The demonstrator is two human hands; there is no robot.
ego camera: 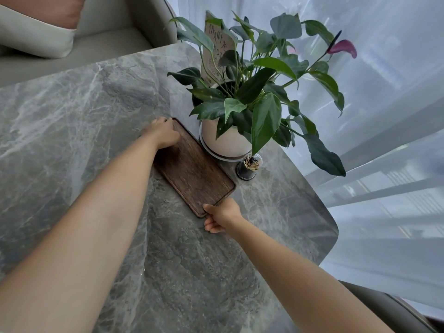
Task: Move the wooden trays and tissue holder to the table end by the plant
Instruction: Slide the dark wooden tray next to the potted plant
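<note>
Two bare forearms, sleeveless — unadorned hands (pixel 165 134)

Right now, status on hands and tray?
Left hand and right hand grip opposite ends of wooden tray. Tray flat beside plant pot. Toothpick jar close by.

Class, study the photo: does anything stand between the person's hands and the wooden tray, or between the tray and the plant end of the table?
Nothing stands between. The left hand and right hand already grip opposite ends of the wooden tray, which lies beside the plant pot. A toothpick jar stands close to its long edge.
</note>
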